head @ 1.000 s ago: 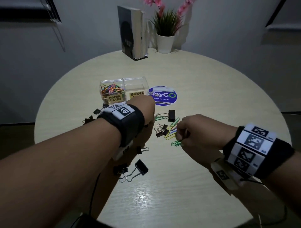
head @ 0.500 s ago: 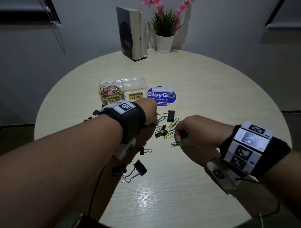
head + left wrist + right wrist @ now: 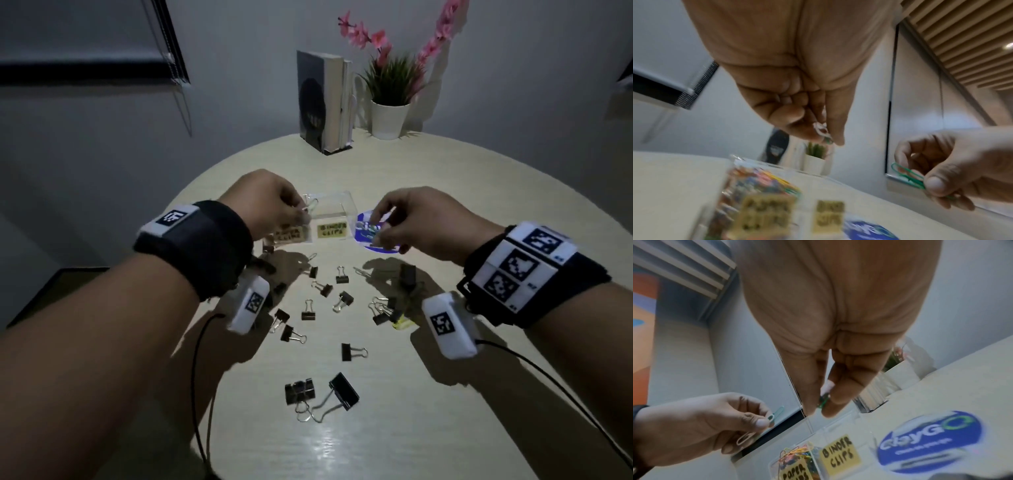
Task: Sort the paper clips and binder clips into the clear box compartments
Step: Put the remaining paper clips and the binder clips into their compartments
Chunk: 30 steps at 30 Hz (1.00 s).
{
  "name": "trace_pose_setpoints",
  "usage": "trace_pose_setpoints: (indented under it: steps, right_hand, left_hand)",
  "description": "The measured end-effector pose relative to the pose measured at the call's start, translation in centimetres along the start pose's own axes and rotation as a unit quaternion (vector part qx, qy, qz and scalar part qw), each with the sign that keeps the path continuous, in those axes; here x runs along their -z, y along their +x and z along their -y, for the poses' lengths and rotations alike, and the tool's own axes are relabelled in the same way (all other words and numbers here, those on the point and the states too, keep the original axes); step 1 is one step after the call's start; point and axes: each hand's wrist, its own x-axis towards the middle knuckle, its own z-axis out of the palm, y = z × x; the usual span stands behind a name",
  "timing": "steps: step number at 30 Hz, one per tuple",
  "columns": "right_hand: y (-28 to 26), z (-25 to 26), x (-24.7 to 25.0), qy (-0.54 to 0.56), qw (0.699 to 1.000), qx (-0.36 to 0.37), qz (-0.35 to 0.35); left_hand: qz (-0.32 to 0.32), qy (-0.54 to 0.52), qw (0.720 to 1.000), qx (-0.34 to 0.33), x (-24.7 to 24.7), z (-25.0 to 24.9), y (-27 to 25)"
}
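The clear box stands mid-table with two labelled compartments. The left one holds coloured paper clips; the right one, labelled binder clips, looks empty. My left hand hovers over the left compartment and pinches pale paper clips. My right hand hovers just right of the box, over the blue sticker, and pinches green paper clips. Several black binder clips and a yellow paper clip lie scattered on the table below my wrists.
Partly hidden under my right hand, a round blue sticker lies beside the box. Upright books and a potted plant stand at the far edge. Two large binder clips lie nearest me. Cables trail from both wrists.
Both hands have risen from the pile of clips and moved away from me to the box, each carrying paper clips. The scattered binder clips now show beneath them.
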Motion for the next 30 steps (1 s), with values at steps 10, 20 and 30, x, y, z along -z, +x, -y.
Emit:
trace_pose_setpoints:
  steps: [10, 20, 30]
  right_hand:
    - [10.8, 5.3, -7.3, -0.015, 0.993, 0.056, -0.102]
    - [11.3, 4.6, -9.8, -0.130, 0.986, 0.062, -0.088]
    - [3.1, 1.9, -1.9, 0.036, 0.992, 0.040, -0.113]
  left_hand:
    - [-0.152, -0.024, 0.985, 0.078, -0.2, 5.6, 4.6]
    - [-0.113, 0.059, 0.991, 0.037, -1.1, 5.2, 4.5]
    - [-0.168, 0.040, 0.985, -0.003, 1.0, 3.7, 0.7]
